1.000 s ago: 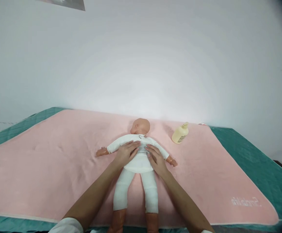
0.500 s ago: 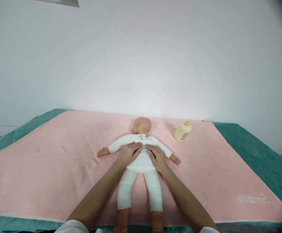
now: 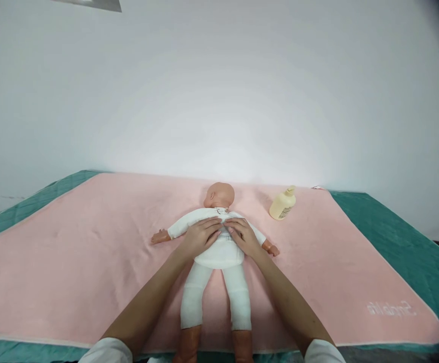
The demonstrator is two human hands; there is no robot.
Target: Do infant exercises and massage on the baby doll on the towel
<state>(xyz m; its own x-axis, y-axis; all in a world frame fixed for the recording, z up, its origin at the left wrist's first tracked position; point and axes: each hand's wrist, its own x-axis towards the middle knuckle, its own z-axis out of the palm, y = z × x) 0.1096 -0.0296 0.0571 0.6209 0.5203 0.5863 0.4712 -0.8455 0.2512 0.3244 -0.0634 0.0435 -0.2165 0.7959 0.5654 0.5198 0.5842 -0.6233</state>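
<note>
A baby doll [image 3: 219, 257] with a white cloth body lies face down, its bald head turned to the left and its arms spread. My left hand [image 3: 202, 235] rests flat on the left side of its upper back, fingers stretched out. On the right side of the back lies my right hand [image 3: 243, 235], also flat with the fingers extended. The fingertips of both hands come close together near the middle of the back. Neither hand grips anything.
A pale yellow pump bottle [image 3: 282, 203] stands right of the doll's head. Under everything is a pink mat [image 3: 71, 262] on a green quilted cover [image 3: 396, 232]. A pale wall [image 3: 219, 91] rises behind.
Both hands have slid slightly up the doll's back, toward its head, the right one more clearly. The whole view has shifted a little.
</note>
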